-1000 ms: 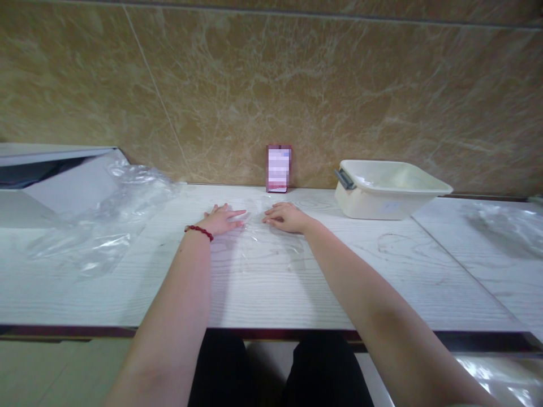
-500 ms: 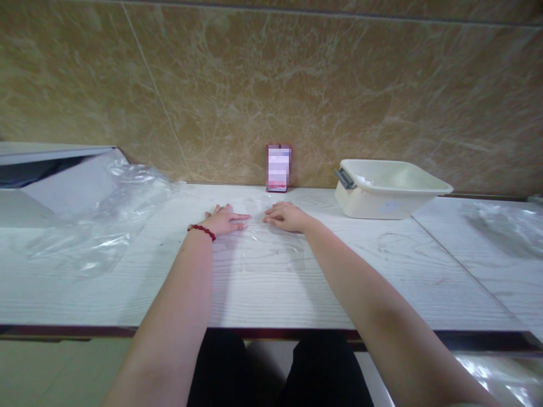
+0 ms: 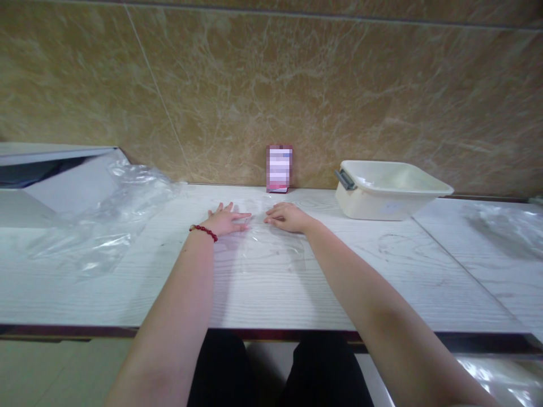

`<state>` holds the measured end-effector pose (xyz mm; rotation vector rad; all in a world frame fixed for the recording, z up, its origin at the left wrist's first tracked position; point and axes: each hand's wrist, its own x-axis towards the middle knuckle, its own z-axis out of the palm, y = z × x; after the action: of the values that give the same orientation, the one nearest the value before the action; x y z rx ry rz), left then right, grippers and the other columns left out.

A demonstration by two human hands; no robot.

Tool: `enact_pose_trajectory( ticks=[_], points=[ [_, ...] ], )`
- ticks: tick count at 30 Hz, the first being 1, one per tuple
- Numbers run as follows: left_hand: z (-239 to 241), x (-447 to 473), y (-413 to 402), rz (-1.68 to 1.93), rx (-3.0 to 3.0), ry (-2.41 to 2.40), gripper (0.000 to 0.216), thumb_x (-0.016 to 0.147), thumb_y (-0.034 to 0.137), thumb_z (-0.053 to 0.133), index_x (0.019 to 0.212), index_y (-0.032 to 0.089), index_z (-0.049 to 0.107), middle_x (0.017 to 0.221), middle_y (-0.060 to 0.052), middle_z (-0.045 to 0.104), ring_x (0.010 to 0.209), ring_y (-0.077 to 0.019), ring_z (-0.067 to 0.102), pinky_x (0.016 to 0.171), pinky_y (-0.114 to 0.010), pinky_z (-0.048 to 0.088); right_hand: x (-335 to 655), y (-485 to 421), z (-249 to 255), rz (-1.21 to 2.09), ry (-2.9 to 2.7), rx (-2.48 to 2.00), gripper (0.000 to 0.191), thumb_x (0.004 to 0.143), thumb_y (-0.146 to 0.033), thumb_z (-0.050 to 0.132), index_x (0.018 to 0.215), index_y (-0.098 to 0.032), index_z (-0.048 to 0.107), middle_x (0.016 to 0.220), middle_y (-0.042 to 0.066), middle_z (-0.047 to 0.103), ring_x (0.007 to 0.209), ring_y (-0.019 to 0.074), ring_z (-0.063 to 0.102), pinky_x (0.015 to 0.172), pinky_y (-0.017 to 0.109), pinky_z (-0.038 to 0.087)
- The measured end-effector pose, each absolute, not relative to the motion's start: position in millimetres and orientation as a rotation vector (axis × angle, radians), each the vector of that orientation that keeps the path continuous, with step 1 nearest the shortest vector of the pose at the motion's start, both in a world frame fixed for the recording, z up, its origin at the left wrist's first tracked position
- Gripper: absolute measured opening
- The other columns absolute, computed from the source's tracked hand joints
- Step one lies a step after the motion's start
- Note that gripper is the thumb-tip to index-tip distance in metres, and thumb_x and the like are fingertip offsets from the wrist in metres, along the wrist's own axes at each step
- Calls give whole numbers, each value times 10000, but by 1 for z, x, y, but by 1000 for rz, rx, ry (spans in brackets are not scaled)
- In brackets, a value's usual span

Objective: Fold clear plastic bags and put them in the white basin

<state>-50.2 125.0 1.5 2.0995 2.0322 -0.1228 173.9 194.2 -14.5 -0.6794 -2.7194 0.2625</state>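
Observation:
A clear plastic bag [image 3: 274, 254] lies flat on the white wood-grain table between my hands. My left hand [image 3: 227, 220], with a red bead bracelet [image 3: 204, 230] at the wrist, rests palm down at the bag's left side, fingers spread. Its index finger and thumb point right, onto or right beside the plastic. My right hand [image 3: 288, 217] lies over the upper right part of the bag, fingers slightly bent and pointing left. A small gap shows between its thumb and fingers, and no plastic visibly rises between them.
Against the tiled wall leans a phone [image 3: 279, 168] with a blurred screen. A cream plastic bin [image 3: 382, 204] with a grey latch stands to the right. On the left are a white box [image 3: 80, 189] and crumpled clear plastic [image 3: 106, 232]; more plastic [image 3: 509, 223] lies far right.
Hardly anything differs. Both hands keep their places on the bag, and the whole view has shifted by only a few pixels.

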Motion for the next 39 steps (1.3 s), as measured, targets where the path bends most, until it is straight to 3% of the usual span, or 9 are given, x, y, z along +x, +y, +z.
enact_pose_trajectory(
  ticks=[10, 27, 39],
  points=[
    [0, -55, 124, -184, 2092, 1960, 653, 594, 730, 320, 1191, 465, 318, 1339, -23, 222, 1195, -404, 145, 877, -599, 124, 178, 197, -14, 296, -2695, -774, 278, 784, -402, 430, 933, -276, 628, 1037, 9, 593, 1011, 161, 487, 878, 313, 328],
    [0, -60, 124, -215, 2099, 1943, 683, 584, 735, 328, 1204, 450, 309, 1373, -10, 168, 1212, -399, 112, 906, -565, 126, 184, 205, -19, 287, -2669, -683, 282, 787, -380, 414, 897, -256, 642, 1002, 9, 606, 937, 130, 520, 822, 260, 363],
    [-1, -60, 126, -161, 2086, 1942, 688, 571, 742, 349, 1200, 466, 301, 1354, -22, 196, 1201, -429, 89, 861, -624, 123, 184, 207, -22, 342, -2638, -621, 267, 794, -348, 422, 881, -235, 647, 1004, 19, 608, 967, 135, 509, 861, 281, 357]
  ],
)
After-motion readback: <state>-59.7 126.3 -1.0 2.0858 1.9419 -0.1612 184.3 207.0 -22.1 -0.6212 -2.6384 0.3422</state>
